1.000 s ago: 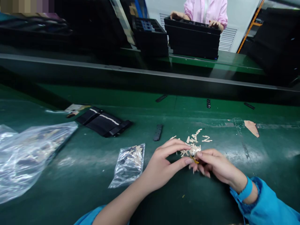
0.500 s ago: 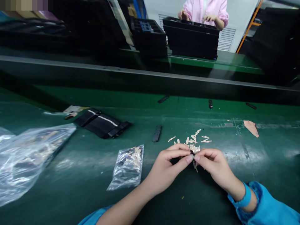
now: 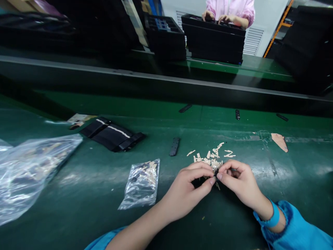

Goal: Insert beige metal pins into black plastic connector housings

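Note:
Between my fingertips is a small black piece (image 3: 216,172), mostly covered, so its exact kind does not show. My left hand (image 3: 188,187) pinches it from the left with thumb and fingers. From the right, the thumb and forefinger of my right hand (image 3: 240,182) close on the same piece. Just beyond my fingers lies a loose pile of thin cream-coloured strips (image 3: 209,158), partly hidden by the hands. A flat black part with small holes (image 3: 174,146) rests on the green table to the left of the pile.
A clear bag of small pieces (image 3: 144,184) and a larger clear bag (image 3: 33,170) lie left, near a black bundle (image 3: 111,133). A dark rail (image 3: 166,81) crosses behind. Beyond it, a person in pink (image 3: 229,14) has both hands at stacked black trays (image 3: 213,40).
My fingers have shifted slightly around the small black piece, and the right fingers have lifted a little. The other person's hands have moved closer together over the trays.

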The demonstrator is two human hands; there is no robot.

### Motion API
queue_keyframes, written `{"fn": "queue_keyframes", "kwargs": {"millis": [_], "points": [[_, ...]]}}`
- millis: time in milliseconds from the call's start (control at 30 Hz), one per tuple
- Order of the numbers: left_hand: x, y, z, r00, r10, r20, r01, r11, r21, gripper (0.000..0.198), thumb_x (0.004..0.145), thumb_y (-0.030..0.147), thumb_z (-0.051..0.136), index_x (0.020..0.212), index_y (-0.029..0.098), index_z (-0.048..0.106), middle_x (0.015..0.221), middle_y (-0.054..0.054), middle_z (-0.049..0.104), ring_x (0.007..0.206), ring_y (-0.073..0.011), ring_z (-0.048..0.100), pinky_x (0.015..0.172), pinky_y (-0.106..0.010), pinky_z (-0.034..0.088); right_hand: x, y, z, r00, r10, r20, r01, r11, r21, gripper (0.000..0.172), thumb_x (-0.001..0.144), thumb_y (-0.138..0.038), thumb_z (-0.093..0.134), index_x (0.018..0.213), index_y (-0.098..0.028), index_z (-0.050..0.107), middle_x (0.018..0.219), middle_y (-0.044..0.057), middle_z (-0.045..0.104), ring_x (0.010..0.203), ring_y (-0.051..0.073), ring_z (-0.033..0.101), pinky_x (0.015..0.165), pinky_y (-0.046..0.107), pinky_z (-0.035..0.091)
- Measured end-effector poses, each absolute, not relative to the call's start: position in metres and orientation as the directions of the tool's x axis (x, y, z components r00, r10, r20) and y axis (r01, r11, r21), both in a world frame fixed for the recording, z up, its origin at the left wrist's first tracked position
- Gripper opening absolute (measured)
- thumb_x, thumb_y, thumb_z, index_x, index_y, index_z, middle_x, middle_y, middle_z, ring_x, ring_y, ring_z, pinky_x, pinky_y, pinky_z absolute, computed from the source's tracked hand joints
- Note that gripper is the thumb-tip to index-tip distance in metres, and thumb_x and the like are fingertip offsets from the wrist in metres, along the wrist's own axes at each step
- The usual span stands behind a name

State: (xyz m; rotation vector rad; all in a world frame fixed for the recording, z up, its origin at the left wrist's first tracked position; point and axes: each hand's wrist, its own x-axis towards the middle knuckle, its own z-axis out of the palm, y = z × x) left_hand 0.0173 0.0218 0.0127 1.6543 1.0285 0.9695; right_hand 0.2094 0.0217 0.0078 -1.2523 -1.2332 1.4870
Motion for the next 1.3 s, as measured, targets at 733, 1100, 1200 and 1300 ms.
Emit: {"fn": "queue_keyframes", "kwargs": {"millis": [733,1100,1200,1300], "points": [[0.018,0.022,0.013,0.378,0.921,0.092,0.241,-0.195,0.951,0.016,0.092,0.017,0.064,0.084,0.022,0.077,0.092,-0.003,0.075,0.088,-0.0199,0.070,0.083,-0.032,0.053,0.212,0.022,0.009,-0.153,0.973,-0.170,0.058,-0.163,-0.985,0.009,0.076,-0.026,0.075,0.071,-0.018,0.073,0.058,-0.003,0.060,0.051,0.011,0.047,0.050,0.024,0.035],[0.015,0.031,0.007,0.413,0.891,-0.189,0.024,0.197,0.980,0.027,0.088,0.044,0.076,0.075,0.019,0.076,0.081,-0.003,0.070,0.078,-0.0193,0.062,0.074,-0.032,0.050,0.211,0.022,0.008,-0.272,0.896,-0.350,-0.095,-0.387,-0.917,0.014,0.069,-0.028,0.083,0.067,-0.018,0.074,0.056,-0.002,0.061,0.053,0.010,0.044,0.051,0.024,0.033],[0.017,0.032,0.007,0.435,0.879,-0.196,0.018,0.209,0.978,0.036,0.087,0.051,0.076,0.073,0.018,0.074,0.081,-0.004,0.069,0.077,-0.0187,0.062,0.072,-0.031,0.050,0.210,0.023,0.006,-0.343,0.836,-0.428,-0.177,-0.505,-0.845,0.018,0.066,-0.029,0.086,0.065,-0.018,0.073,0.052,-0.005,0.056,0.047,0.007,0.037,0.048,0.023,0.026],[0.021,0.030,0.006,0.439,0.876,-0.198,0.047,0.198,0.979,0.044,0.086,0.059,0.074,0.071,0.018,0.072,0.077,-0.003,0.068,0.074,-0.0180,0.061,0.070,-0.030,0.050,0.209,0.022,0.002,-0.368,0.810,-0.457,-0.220,-0.554,-0.803,0.022,0.065,-0.032,0.088,0.064,-0.017,0.072,0.050,-0.006,0.053,0.046,0.006,0.033,0.046,0.023,0.020]]}}
